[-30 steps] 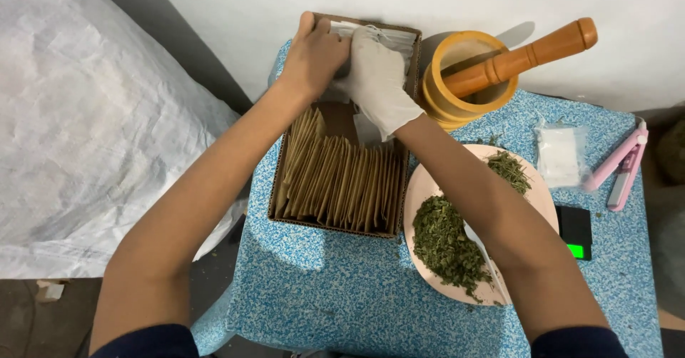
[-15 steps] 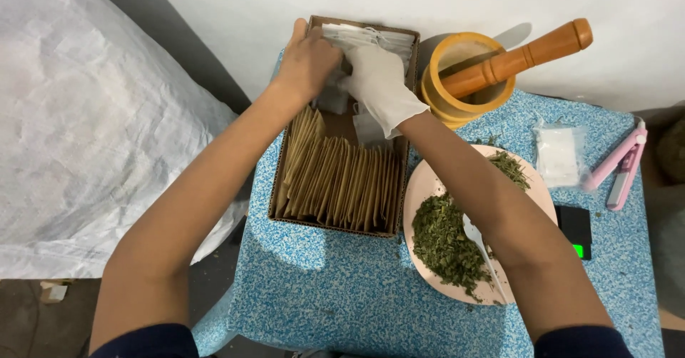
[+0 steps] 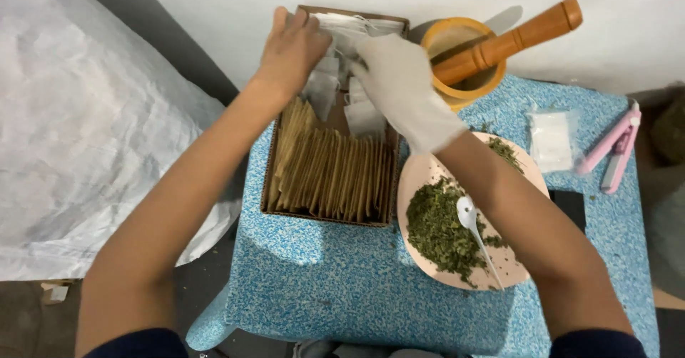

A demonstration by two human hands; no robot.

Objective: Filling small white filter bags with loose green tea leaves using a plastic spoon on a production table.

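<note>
A cardboard box [image 3: 270,187] on a blue speckled table holds a row of brown paper envelopes [image 3: 332,176] in front and white tea bags [image 3: 353,26] at the back. My bare left hand [image 3: 291,47] and my white-gloved right hand [image 3: 396,72] are over the back of the box, each pinching small white tea bags [image 3: 322,87] that hang from their strings above the envelopes. Another lifted bag [image 3: 365,117] dangles under my right hand.
A pink plate [image 3: 421,176] with dried green herbs [image 3: 442,229] and a white spoon [image 3: 477,233] lies right of the box. Behind it stands a yellow mortar [image 3: 457,37] with a wooden pestle [image 3: 514,40]. A clear packet [image 3: 551,140], pink sealer [image 3: 614,147] and black scale [image 3: 569,207] sit far right. A white sack [image 3: 85,129] lies left.
Both hands have risen from the back of the box, pulling tea bags up and toward me. My right hand has moved right.
</note>
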